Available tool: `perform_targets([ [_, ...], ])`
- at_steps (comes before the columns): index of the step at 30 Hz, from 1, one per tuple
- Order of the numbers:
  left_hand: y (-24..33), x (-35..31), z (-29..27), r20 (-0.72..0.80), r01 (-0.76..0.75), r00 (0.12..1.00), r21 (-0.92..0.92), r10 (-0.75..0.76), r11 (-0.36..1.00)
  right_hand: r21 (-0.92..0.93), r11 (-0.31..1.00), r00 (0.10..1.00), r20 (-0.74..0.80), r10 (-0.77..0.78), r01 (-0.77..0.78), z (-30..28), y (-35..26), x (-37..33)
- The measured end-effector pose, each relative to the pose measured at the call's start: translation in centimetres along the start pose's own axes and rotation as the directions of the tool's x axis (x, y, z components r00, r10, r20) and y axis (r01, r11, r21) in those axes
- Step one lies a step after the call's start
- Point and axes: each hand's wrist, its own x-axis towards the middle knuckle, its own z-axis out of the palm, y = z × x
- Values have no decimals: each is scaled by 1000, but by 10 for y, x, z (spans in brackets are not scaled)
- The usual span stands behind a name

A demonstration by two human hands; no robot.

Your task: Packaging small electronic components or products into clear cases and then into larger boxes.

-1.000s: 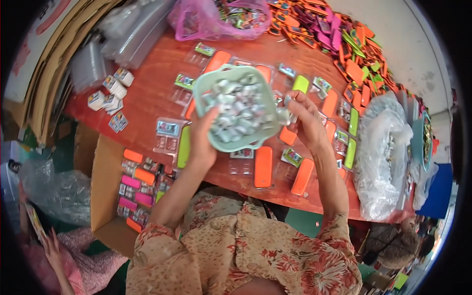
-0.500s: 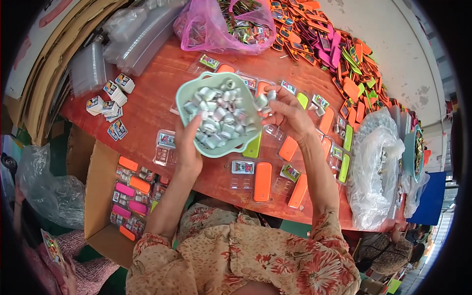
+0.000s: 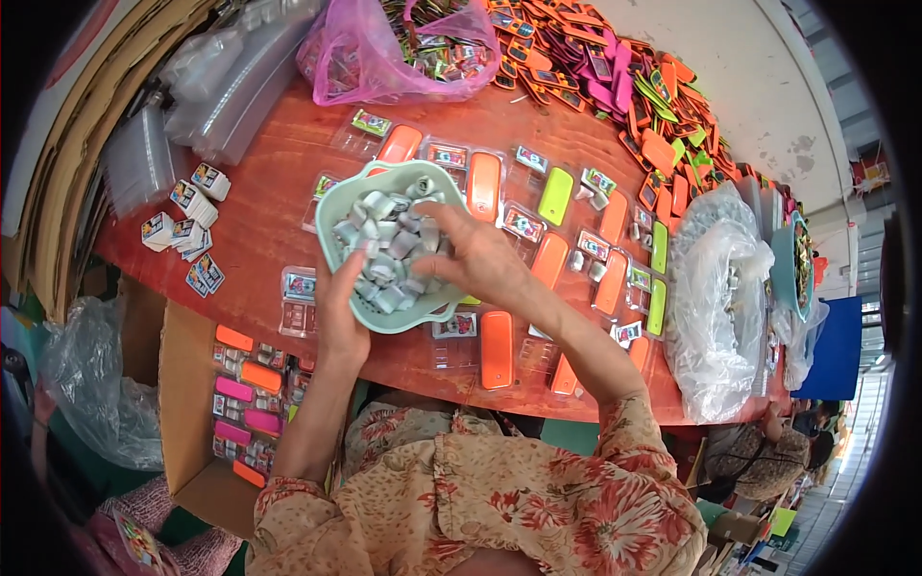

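My left hand (image 3: 342,312) grips the near left side of a pale green plastic basin (image 3: 430,324), its thumb over the rim. The basin is held tilted above the red table and is filled with small silvery-white rolls (image 3: 376,235). Over the basin's right side, my right hand (image 3: 485,257) reaches in among the rolls, thumb and fingers apart. Around the basin lie clear plastic blister trays (image 3: 453,357) with small picture-printed packets, orange cases (image 3: 497,350) and lime green cases (image 3: 555,197). Some trays to the right also hold little rolls (image 3: 598,271).
A cardboard box (image 3: 187,403) of filled packs stands at the lower left. Printed cards (image 3: 195,204) and clear plastic sheets (image 3: 235,96) lie left. A pink bag (image 3: 331,58) and a pile of coloured cases (image 3: 615,72) sit at the back; a clear bag (image 3: 715,317) stands right.
My right hand has moved left from beside the basin, where it held a few rolls, to over the rolls inside. The basin has shifted slightly left and nearer in view.
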Motion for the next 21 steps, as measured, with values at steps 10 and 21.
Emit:
perform_targets([
  [10,-1,1,-1,-32,19,999,-24,-20,1000,924,53,887,345,307,-378,-52,47,-13],
  [21,5,1,0,-58,54,997,-38,-56,998,922,180,857,228,461,-342,-80,85,-15],
])
